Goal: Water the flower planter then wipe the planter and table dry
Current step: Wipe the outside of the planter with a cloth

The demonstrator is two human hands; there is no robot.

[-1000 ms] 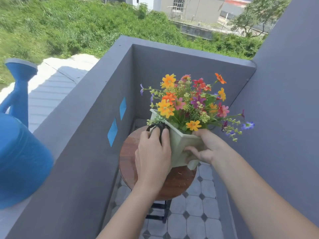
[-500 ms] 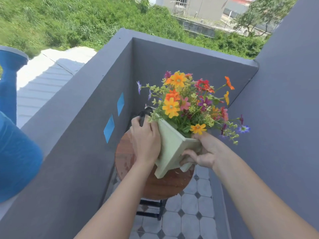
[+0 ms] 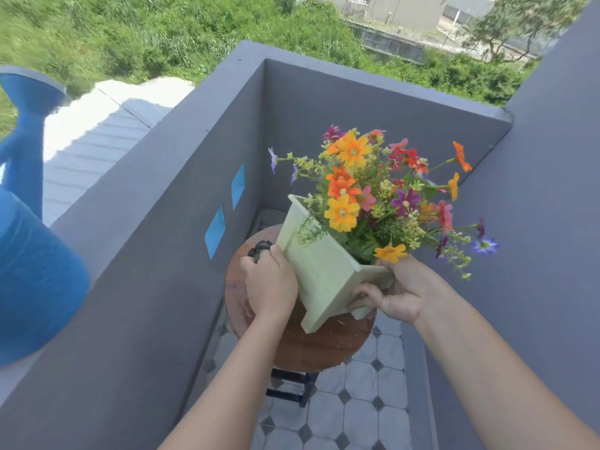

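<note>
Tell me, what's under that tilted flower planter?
The round wooden table, its top speckled with pale flecks. The right hand holds the flower planter tilted; the left hand grips a dark cloth beside it. The tabletop directly beneath the planter is hidden.

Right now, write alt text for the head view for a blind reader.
The right hand holds a pale green flower planter tilted over a round wooden table; the left hand presses a dark cloth to its side. Blue watering can at left.

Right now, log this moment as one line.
left hand: holds black cloth against flower planter | right hand: grips tilted flower planter over round wooden table | blue watering can: far left
</note>
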